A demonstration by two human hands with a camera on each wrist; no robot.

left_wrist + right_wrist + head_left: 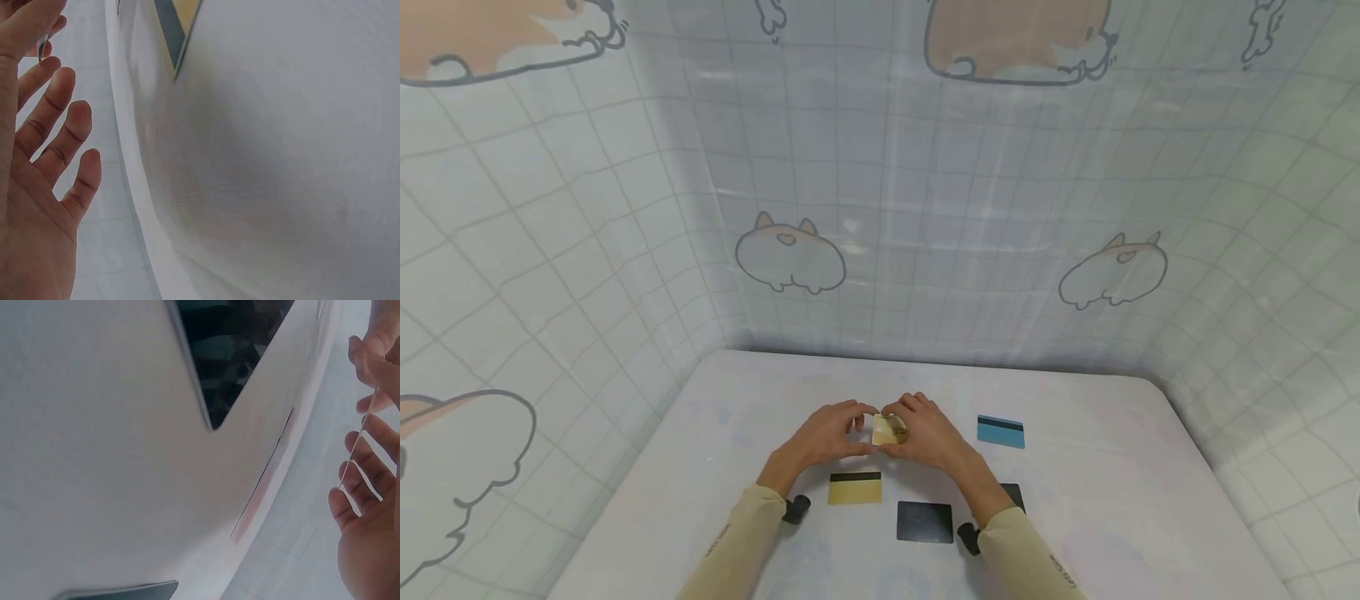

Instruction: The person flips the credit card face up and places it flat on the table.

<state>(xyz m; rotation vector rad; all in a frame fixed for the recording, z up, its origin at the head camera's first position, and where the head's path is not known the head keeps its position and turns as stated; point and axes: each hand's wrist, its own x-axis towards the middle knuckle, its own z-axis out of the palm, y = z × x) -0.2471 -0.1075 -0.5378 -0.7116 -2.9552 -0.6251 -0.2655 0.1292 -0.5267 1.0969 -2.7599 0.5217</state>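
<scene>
Best kept pinched by its edges, the gold card, held above the counter between left hand and right hand; both grips closed on it; steady, light pressure.

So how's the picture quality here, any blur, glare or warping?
Head view: sharp, evenly lit, with the grid backdrop bowed by the wide lens. Left wrist view: the table is soft and featureless, the left hand close. Right wrist view: the black card shows mottled reflections.
</scene>
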